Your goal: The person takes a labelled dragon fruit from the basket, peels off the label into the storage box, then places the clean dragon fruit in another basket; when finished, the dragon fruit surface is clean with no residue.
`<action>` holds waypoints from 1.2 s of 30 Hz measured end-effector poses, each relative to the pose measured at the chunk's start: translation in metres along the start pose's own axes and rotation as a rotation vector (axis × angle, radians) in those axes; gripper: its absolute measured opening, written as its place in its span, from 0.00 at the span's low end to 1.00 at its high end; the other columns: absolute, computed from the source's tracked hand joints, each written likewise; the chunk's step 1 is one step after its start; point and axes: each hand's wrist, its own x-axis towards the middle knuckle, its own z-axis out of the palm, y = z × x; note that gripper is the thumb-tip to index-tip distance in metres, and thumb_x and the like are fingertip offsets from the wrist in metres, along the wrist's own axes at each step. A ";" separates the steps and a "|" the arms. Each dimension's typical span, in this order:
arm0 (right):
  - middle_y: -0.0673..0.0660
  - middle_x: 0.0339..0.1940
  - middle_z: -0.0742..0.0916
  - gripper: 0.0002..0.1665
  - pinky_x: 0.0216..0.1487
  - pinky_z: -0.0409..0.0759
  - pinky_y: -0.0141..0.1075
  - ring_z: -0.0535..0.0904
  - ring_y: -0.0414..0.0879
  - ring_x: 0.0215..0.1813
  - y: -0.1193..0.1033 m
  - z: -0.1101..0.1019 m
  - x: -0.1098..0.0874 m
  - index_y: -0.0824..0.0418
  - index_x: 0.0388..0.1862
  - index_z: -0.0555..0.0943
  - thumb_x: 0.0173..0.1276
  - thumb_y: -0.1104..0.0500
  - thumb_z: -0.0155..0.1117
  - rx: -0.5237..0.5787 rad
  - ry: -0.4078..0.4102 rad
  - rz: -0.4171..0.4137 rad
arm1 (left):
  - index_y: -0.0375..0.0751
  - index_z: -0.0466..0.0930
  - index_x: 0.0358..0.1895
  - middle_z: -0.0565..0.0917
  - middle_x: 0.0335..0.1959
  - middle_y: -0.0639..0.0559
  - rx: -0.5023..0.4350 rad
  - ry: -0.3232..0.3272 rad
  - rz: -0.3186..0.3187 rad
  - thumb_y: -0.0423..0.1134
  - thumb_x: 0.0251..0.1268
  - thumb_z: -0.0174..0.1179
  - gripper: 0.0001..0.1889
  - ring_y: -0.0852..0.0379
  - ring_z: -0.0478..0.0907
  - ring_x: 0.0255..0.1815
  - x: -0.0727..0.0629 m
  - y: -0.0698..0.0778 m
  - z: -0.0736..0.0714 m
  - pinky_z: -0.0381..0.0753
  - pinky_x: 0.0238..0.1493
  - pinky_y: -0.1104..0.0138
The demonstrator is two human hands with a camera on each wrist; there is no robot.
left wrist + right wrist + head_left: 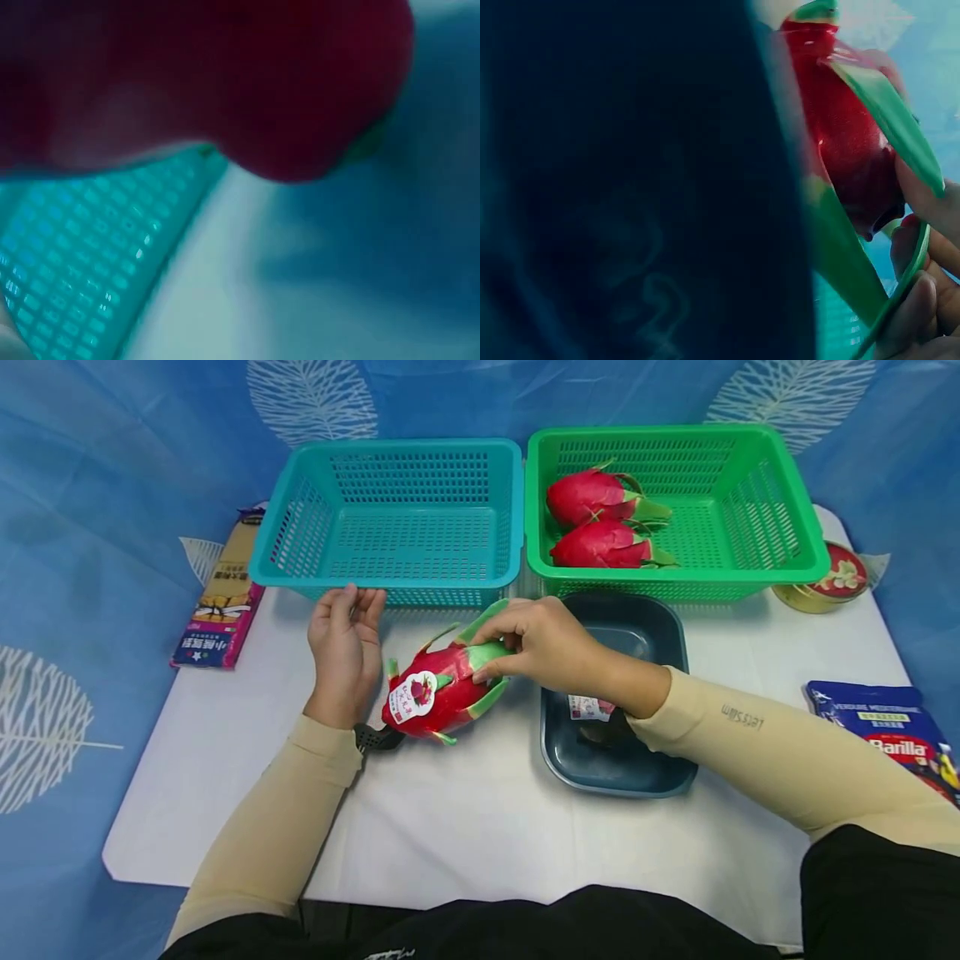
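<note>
My right hand (551, 643) pinches a red dragon fruit (450, 689) by its green leafy end, over the white table. A round white label (412, 696) faces up on the fruit's left part. In the right wrist view the dragon fruit (851, 142) shows its green scales, with fingers (915, 315) around the leafy tips. My left hand (345, 652) holds nothing; its fingers are loosely bent at the front rim of the teal basket (420, 583). The fruit's labelled end lies just right of the left wrist. The left wrist view is mostly filled by a dark red blurred shape.
Right of the teal basket stands a green basket (675, 573) with two dragon fruits (600, 543) inside. A dark blue tub (615, 781) with a labelled item sits under my right forearm. Packages (217, 602) lie at left, a tin (825, 589) and a Barilla bag (885, 727) at right.
</note>
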 end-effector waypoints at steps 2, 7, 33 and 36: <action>0.47 0.40 0.90 0.22 0.33 0.80 0.37 0.77 0.43 0.38 0.004 0.002 -0.002 0.60 0.48 0.92 0.54 0.56 0.89 -0.017 0.000 -0.005 | 0.28 0.70 0.50 0.76 0.46 0.34 -0.003 -0.001 -0.003 0.29 0.80 0.58 0.08 0.47 0.83 0.47 0.000 0.001 -0.001 0.79 0.64 0.57; 0.46 0.39 0.90 0.21 0.32 0.78 0.36 0.77 0.42 0.35 0.011 0.003 -0.003 0.59 0.47 0.92 0.54 0.56 0.89 -0.022 0.014 -0.017 | 0.28 0.70 0.49 0.76 0.46 0.34 -0.016 -0.014 -0.015 0.28 0.80 0.59 0.07 0.46 0.82 0.47 0.000 0.003 -0.003 0.79 0.64 0.56; 0.50 0.28 0.89 0.20 0.34 0.77 0.40 0.80 0.45 0.31 0.012 0.007 -0.007 0.63 0.44 0.93 0.57 0.53 0.87 -0.282 -0.177 0.072 | 0.29 0.70 0.66 0.78 0.61 0.38 0.485 -0.531 -0.352 0.49 0.86 0.50 0.25 0.43 0.79 0.62 -0.004 0.016 -0.015 0.76 0.68 0.54; 0.51 0.31 0.90 0.22 0.36 0.78 0.40 0.82 0.46 0.34 0.011 0.005 -0.007 0.63 0.46 0.93 0.58 0.52 0.87 -0.291 -0.194 0.103 | 0.30 0.68 0.73 0.76 0.68 0.38 0.717 -0.874 -0.271 0.52 0.83 0.55 0.31 0.41 0.72 0.70 -0.005 0.020 -0.019 0.75 0.69 0.57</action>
